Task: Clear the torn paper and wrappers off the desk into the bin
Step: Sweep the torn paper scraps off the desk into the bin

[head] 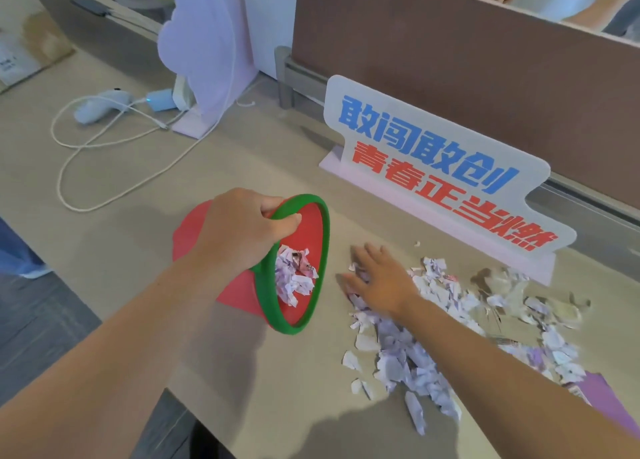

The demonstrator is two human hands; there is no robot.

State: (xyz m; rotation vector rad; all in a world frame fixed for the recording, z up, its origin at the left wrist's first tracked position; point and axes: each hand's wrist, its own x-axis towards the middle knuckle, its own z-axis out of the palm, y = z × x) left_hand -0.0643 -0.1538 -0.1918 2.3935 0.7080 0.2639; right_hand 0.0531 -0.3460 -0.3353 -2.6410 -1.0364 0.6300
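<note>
Gripping the tipped bin's (294,306) rim, left hand (242,230); right hand (377,282) flat, unclenched on torn paper (408,358), seemingly touching; sign (440,168) behind.

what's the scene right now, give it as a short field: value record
left hand: grips the green rim of the bin, tipping it on its side, mouth toward the scraps
right hand: open, flat on the near edge of the torn paper
bin contents: some paper scraps and a wrapper already inside
left on desk: most of the torn paper, plus clear wrappers further right
behind: sign with blue and red characters, standing
far left: white cable and a small white device
</note>
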